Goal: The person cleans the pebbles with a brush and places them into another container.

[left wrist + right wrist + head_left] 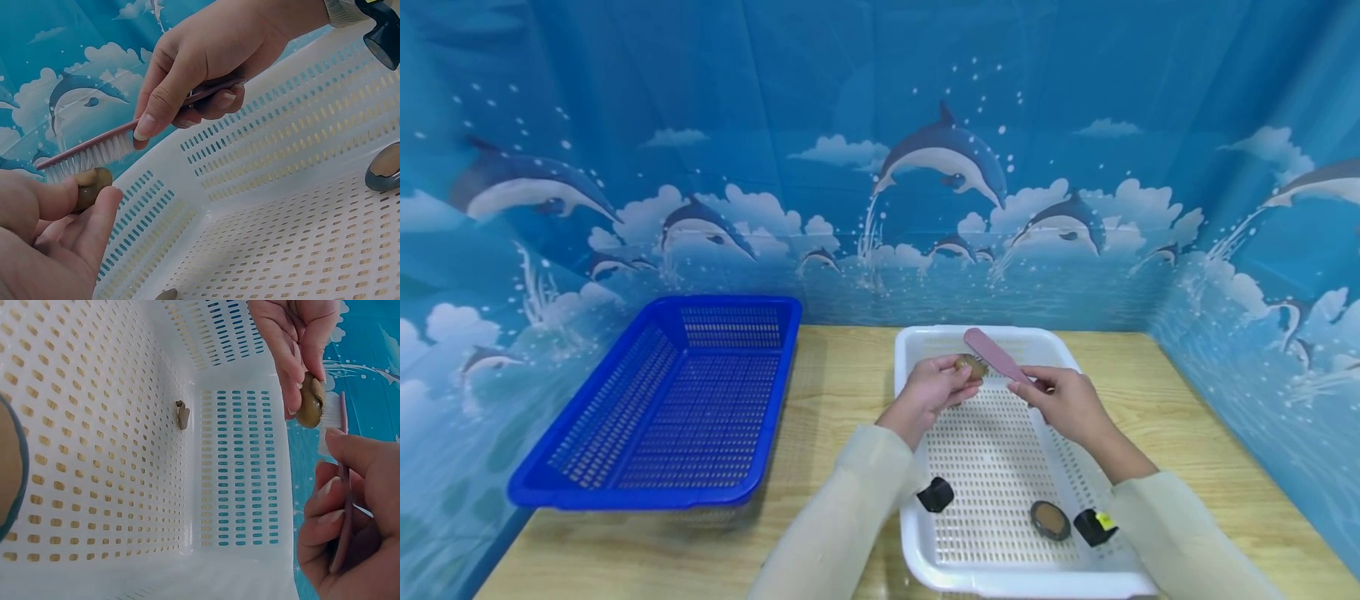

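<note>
My left hand (pixel 931 390) pinches a small, smooth, olive-brown stone (pixel 309 407) between thumb and fingers. It has a lighter, mud-like patch on one side. Curled around the handle of a pink brush (pixel 992 350), my right hand (pixel 1070 406) holds it with the white bristles (pixel 94 156) against or very near the stone; exact contact is hard to tell. Both hands are above the far end of a white perforated basket (pixel 992 442). A dark, rounded thing with a flat brown face (pixel 1050 521) lies in the basket's near right part.
A blue perforated basket (pixel 647 500) stands to the left on the wooden table (pixel 827 392). In the white basket lies a small brownish lump (pixel 182 416) near the far end. Behind the table hangs a dolphin-printed curtain (pixel 820 83).
</note>
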The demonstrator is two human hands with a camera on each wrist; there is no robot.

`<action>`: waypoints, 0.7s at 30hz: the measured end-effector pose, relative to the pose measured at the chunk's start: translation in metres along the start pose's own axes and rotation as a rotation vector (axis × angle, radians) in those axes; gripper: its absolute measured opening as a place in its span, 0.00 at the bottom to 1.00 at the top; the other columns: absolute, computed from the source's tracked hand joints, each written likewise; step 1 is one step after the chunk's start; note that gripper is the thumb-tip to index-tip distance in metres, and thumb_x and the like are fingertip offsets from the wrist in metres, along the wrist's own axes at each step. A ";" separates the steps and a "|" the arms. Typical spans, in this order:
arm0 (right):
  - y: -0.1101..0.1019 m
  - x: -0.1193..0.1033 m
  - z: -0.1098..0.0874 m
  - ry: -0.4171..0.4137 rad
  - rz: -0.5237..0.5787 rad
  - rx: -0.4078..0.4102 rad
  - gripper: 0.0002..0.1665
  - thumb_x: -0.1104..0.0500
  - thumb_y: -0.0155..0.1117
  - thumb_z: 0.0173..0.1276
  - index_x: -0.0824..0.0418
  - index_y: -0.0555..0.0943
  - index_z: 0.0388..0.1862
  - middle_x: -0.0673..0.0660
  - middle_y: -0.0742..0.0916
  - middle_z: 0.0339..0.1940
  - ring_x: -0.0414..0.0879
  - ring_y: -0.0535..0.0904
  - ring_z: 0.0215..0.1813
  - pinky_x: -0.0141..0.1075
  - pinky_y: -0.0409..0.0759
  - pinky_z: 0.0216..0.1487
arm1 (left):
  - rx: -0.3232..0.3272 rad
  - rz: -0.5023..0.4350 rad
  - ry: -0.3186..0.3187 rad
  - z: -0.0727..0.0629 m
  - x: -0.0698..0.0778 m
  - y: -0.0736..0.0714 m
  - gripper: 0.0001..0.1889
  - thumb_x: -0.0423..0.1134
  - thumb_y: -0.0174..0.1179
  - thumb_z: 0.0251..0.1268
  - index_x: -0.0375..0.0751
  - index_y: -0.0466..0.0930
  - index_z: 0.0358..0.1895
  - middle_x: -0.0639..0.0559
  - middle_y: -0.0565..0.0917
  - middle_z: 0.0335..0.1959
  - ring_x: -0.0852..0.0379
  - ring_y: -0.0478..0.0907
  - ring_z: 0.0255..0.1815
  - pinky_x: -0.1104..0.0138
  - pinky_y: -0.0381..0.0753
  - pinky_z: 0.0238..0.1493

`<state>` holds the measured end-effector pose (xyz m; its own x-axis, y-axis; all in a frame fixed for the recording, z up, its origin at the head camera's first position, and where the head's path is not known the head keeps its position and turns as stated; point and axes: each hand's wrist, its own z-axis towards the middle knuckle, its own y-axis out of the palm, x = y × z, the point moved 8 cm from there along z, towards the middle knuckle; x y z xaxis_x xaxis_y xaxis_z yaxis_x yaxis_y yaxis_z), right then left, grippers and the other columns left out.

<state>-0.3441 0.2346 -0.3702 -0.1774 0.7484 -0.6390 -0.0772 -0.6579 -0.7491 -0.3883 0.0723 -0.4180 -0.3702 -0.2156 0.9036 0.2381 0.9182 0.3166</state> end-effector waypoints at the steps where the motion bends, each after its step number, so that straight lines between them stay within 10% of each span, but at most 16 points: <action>1: 0.000 0.000 0.000 0.001 -0.001 -0.002 0.26 0.52 0.62 0.72 0.69 0.78 0.59 0.52 0.82 0.23 0.43 0.71 0.18 0.34 0.72 0.15 | 0.004 -0.007 0.000 0.000 0.000 0.000 0.20 0.30 0.54 0.71 0.33 0.73 0.64 0.40 0.84 0.48 0.51 0.83 0.49 0.69 0.85 0.47; 21: 0.004 0.002 0.000 -0.010 -0.005 -0.033 0.27 0.52 0.65 0.69 0.69 0.77 0.61 0.52 0.84 0.25 0.43 0.72 0.20 0.33 0.73 0.17 | 0.004 0.014 0.007 -0.001 0.000 0.000 0.18 0.30 0.53 0.73 0.30 0.74 0.62 0.37 0.84 0.45 0.50 0.84 0.48 0.68 0.85 0.47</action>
<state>-0.3448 0.2335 -0.3748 -0.1868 0.7510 -0.6333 -0.0461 -0.6506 -0.7580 -0.3869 0.0723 -0.4178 -0.3605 -0.2052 0.9099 0.2393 0.9225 0.3029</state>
